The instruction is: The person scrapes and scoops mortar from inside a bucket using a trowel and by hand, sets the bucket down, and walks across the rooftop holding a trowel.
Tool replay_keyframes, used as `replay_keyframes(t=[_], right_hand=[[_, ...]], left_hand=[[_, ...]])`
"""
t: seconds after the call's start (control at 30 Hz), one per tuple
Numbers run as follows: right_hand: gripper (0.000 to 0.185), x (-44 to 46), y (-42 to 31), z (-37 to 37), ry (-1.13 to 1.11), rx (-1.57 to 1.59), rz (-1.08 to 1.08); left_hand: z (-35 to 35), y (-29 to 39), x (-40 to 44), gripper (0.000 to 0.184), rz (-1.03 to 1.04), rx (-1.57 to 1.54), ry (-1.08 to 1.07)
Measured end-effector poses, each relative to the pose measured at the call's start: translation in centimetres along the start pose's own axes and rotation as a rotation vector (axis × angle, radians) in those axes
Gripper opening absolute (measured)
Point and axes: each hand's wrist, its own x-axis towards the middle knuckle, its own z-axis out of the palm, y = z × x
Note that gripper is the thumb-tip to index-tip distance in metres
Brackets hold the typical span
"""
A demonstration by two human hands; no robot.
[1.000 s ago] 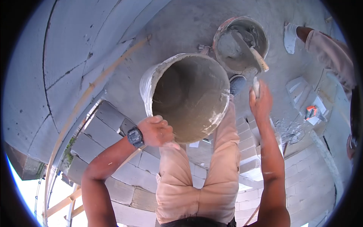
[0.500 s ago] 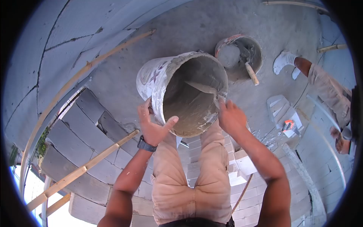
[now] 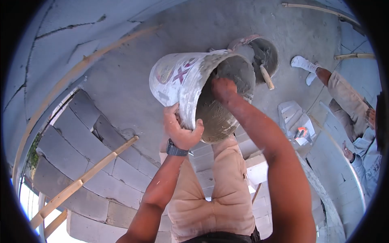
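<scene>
Bucket of white plastic with purple lettering (image 3: 172,75) is leaning tilted, its mouth facing the person's right, above the beige-trousered legs (image 3: 206,194); whether a leg is bearing any weight is not showing. The bare left hand (image 3: 184,131) is gripping the near rim, thumb lying at the mouth and fingers pressing on the outer wall; this hold is probably steadying the tilt. The bare right hand (image 3: 224,90) is sitting inside the mouth, forming a closed fist; whether it is gripping a tool cannot be told. The tilt is presumably giving that arm a direct path inward. Wet grey mortar (image 3: 219,123) is coating the inner wall. A round, mortar-caked bucket with a reddish rim (image 3: 243,39) is standing just beyond on the grey concrete floor (image 3: 202,26), partly hidden; a pale wooden handle (image 3: 267,77) is projecting over its edge, likely leaving the grip accessible.
</scene>
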Motion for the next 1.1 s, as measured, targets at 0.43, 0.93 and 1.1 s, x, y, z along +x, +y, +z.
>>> replay_keyframes(t=[0.43,0.93,1.1], right_hand=[[0.035,-5.7,0.8,12.2,-0.554,1.14,0.059],[0.05,-23.8,12.0,4.9,0.385,1.271,-0.081],[0.057,-15.3,11.6,11.5,0.806,0.585,0.318]], left_hand=[[1.8,-0.6,-2.0,0.068,0.045,0.256,-0.244],[-8.6,3.2,0.0,0.065,-0.318,0.038,-0.063],[-11.2,1.6,1.9,0.059,-0.393,0.111,0.003]])
